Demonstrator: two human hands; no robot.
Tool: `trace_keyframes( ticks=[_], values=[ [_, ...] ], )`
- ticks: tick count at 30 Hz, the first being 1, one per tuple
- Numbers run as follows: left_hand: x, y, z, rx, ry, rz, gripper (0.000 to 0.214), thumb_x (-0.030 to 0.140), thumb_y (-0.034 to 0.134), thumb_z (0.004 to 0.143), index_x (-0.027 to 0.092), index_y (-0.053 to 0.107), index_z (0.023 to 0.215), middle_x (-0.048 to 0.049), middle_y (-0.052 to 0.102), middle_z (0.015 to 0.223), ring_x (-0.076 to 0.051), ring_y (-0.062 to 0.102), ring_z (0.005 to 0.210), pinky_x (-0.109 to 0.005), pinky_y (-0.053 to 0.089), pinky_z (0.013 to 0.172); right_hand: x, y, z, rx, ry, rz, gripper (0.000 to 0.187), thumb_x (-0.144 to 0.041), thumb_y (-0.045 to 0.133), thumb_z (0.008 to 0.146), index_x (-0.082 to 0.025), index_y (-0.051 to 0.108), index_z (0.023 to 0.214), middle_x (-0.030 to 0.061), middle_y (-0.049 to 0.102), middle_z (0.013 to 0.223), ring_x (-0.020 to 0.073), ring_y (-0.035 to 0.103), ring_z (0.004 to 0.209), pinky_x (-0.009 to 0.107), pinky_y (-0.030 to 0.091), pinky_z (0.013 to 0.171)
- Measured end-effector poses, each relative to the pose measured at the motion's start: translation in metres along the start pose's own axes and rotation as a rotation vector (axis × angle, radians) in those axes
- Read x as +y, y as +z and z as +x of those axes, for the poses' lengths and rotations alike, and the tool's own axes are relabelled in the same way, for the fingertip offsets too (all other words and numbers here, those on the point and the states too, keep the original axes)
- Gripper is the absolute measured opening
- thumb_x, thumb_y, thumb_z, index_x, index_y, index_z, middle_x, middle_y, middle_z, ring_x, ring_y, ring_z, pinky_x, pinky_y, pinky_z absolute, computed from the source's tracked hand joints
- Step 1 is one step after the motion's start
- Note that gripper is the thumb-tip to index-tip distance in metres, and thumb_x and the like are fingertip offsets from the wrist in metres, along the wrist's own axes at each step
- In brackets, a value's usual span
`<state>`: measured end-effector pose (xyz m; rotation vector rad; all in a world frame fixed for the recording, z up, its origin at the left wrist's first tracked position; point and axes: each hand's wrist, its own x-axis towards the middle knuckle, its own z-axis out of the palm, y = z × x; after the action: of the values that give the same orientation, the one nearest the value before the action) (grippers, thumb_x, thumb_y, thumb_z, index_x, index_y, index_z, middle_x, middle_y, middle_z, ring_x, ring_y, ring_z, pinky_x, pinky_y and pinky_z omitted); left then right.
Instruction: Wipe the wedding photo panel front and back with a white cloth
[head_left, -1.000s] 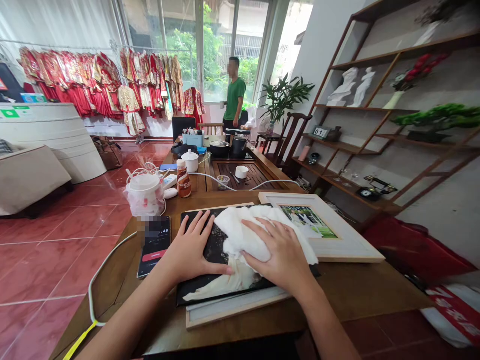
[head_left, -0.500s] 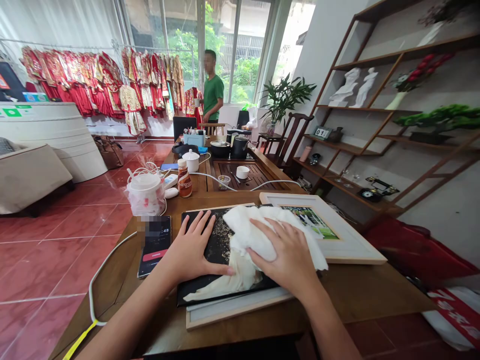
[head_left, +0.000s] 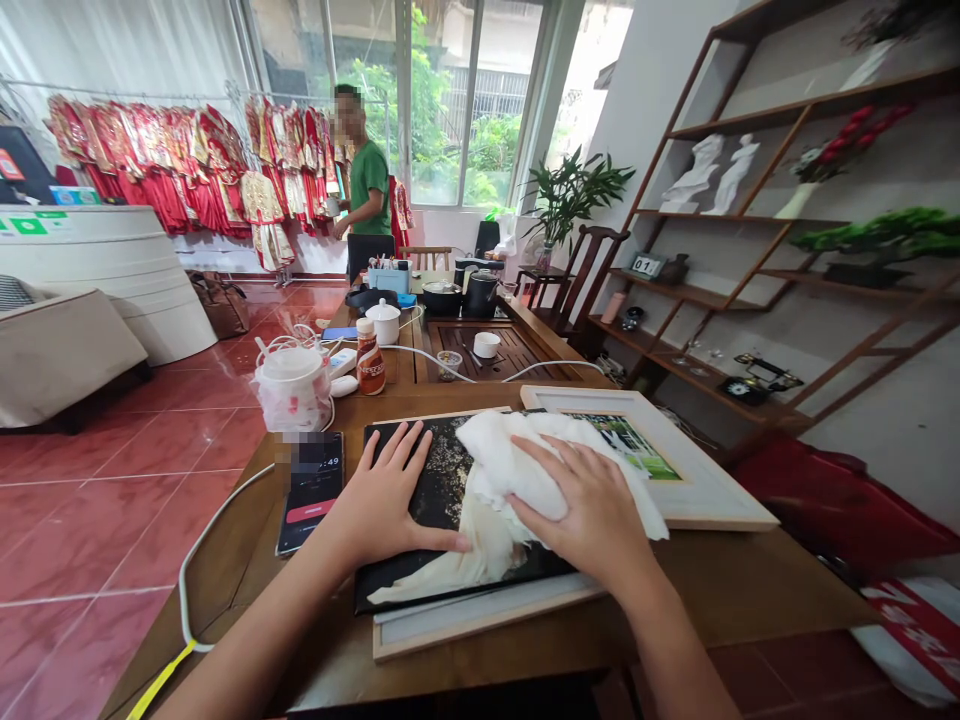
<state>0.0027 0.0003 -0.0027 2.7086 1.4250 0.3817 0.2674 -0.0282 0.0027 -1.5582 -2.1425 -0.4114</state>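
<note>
My left hand [head_left: 394, 505] lies flat with spread fingers on the left part of a dark photo panel [head_left: 442, 460], its thumb near the pale dress in the picture. Under my right hand [head_left: 589, 505] is a crumpled white cloth [head_left: 499, 455], held against the panel's right side. The cloth covers much of that side and hangs over its edge. Beneath the panel, a light wooden frame [head_left: 480, 620] shows along the front. A second white picture frame [head_left: 705, 490] with a green outdoor photo lies at the right, partly behind the cloth.
Left of my hand a phone [head_left: 311, 500] lies on the wooden table [head_left: 337, 650]. Behind it stand a bagged white cup [head_left: 292, 380] and a brown bottle [head_left: 370, 358]. A tea tray [head_left: 517, 355] is farther back. A person in green [head_left: 367, 185] stands beyond the table.
My right hand and the white cloth have shifted slightly right across the panel. My left hand has stayed in place. The person in green has moved left.
</note>
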Motion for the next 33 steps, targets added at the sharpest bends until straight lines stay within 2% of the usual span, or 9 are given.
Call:
trace_keyframes(
  ticks=[3, 6, 11, 15, 18, 21, 29, 33],
  values=[
    [-0.001, -0.001, 0.000, -0.014, -0.009, -0.006, 0.123, 0.092, 0.038, 0.063, 0.011, 0.016, 0.151, -0.0155, 0.015, 0.157, -0.035, 0.010, 0.145, -0.058, 0.008, 0.114, 0.016, 0.001, -0.004, 0.010, 0.048, -0.035, 0.054, -0.055, 0.054, 0.083, -0.033, 0.049, 0.133, 0.0033, 0.058, 0.127, 0.0288, 0.052, 0.112, 0.045, 0.038, 0.091],
    [-0.001, 0.001, 0.000, -0.006, -0.009, -0.003, 0.122, 0.092, 0.039, 0.062, 0.012, 0.016, 0.152, -0.0157, 0.017, 0.157, -0.035, 0.011, 0.144, -0.058, 0.009, 0.114, 0.018, 0.003, -0.004, 0.026, 0.072, -0.040, 0.053, -0.055, 0.054, 0.083, -0.033, 0.050, 0.132, 0.0034, 0.058, 0.126, 0.0288, 0.052, 0.110, 0.045, 0.038, 0.091],
    [-0.001, 0.004, 0.000, 0.008, -0.001, 0.015, 0.118, 0.089, 0.042, 0.066, 0.012, 0.016, 0.152, -0.0155, 0.017, 0.157, -0.035, 0.011, 0.144, -0.057, 0.009, 0.114, -0.010, 0.003, 0.002, 0.020, 0.031, 0.021, 0.052, -0.053, 0.056, 0.082, -0.033, 0.052, 0.131, 0.0041, 0.056, 0.128, 0.0299, 0.048, 0.116, 0.048, 0.034, 0.096],
    [0.000, 0.003, 0.000, 0.010, 0.012, 0.029, 0.107, 0.084, 0.046, 0.070, 0.016, 0.023, 0.150, -0.0142, 0.017, 0.157, -0.035, 0.009, 0.144, -0.057, 0.010, 0.114, -0.039, 0.002, 0.009, -0.015, -0.043, 0.119, 0.056, -0.054, 0.057, 0.080, -0.034, 0.051, 0.132, 0.0043, 0.055, 0.132, 0.0310, 0.045, 0.120, 0.049, 0.031, 0.100],
    [0.000, 0.002, -0.001, 0.019, 0.020, 0.021, 0.105, 0.082, 0.049, 0.070, 0.018, 0.023, 0.150, -0.0134, 0.018, 0.157, -0.035, 0.008, 0.145, -0.057, 0.012, 0.114, -0.047, 0.001, 0.011, -0.034, -0.080, 0.155, 0.058, -0.054, 0.058, 0.079, -0.035, 0.050, 0.133, 0.0036, 0.054, 0.133, 0.0305, 0.045, 0.120, 0.049, 0.030, 0.100],
    [0.000, 0.002, 0.000, 0.034, 0.025, 0.012, 0.105, 0.081, 0.050, 0.071, 0.019, 0.020, 0.151, -0.0128, 0.018, 0.157, -0.035, 0.010, 0.144, -0.058, 0.012, 0.114, -0.039, 0.000, 0.010, -0.033, -0.078, 0.129, 0.057, -0.053, 0.058, 0.080, -0.034, 0.050, 0.133, 0.0043, 0.054, 0.133, 0.0303, 0.046, 0.119, 0.048, 0.032, 0.099],
    [-0.001, 0.002, 0.000, 0.005, 0.005, 0.009, 0.117, 0.088, 0.044, 0.066, 0.013, 0.014, 0.152, -0.0143, 0.016, 0.157, -0.035, 0.010, 0.144, -0.058, 0.008, 0.114, 0.013, -0.001, -0.004, 0.007, 0.021, -0.027, 0.055, -0.054, 0.055, 0.082, -0.034, 0.049, 0.133, 0.0037, 0.057, 0.128, 0.0288, 0.051, 0.113, 0.045, 0.039, 0.091],
    [-0.002, 0.002, -0.001, -0.006, 0.001, 0.012, 0.118, 0.089, 0.042, 0.066, 0.013, 0.014, 0.152, -0.0137, 0.015, 0.158, -0.034, 0.009, 0.145, -0.057, 0.006, 0.115, 0.018, 0.000, -0.008, 0.029, 0.049, -0.048, 0.054, -0.055, 0.054, 0.083, -0.033, 0.050, 0.132, 0.0041, 0.057, 0.127, 0.0294, 0.052, 0.112, 0.046, 0.038, 0.091]
  ],
)
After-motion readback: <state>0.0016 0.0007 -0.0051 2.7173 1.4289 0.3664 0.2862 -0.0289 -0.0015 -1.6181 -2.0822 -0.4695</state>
